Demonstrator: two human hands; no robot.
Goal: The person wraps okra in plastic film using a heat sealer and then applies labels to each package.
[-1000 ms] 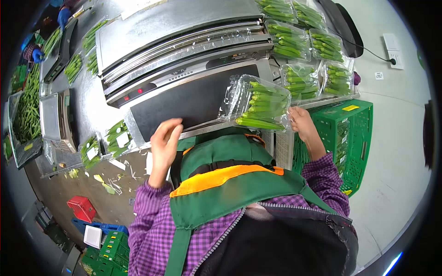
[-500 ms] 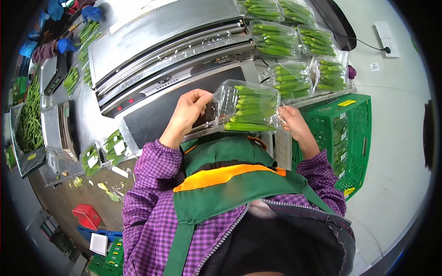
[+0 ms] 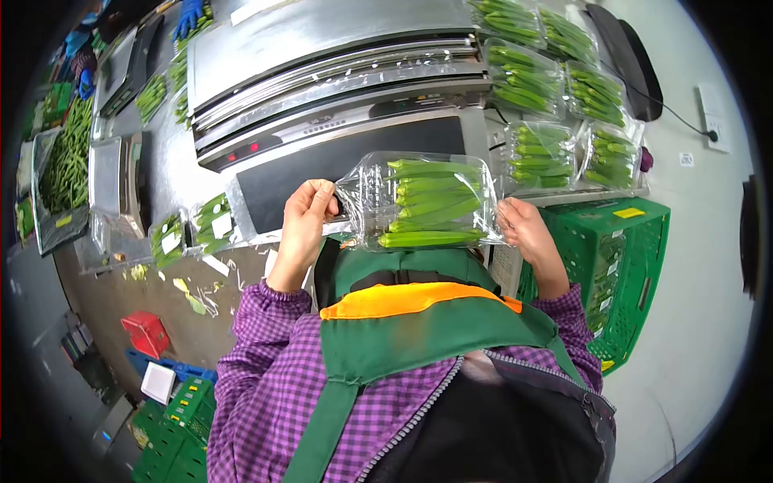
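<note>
In front of the sealer point(image 3: 338, 88), the left hand point(image 3: 306, 211) has joined the right hand point(image 3: 522, 229), the fingers of both now pinched on the okra pack point(image 3: 427, 205) by its film ends.

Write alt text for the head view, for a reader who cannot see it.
Both hands hold a clear-wrapped pack of okra over the dark plate of a sealing machine: the left hand pinches the film, the right hand holds the other end. More wrapped packs lie at right, beside a green crate.
</note>
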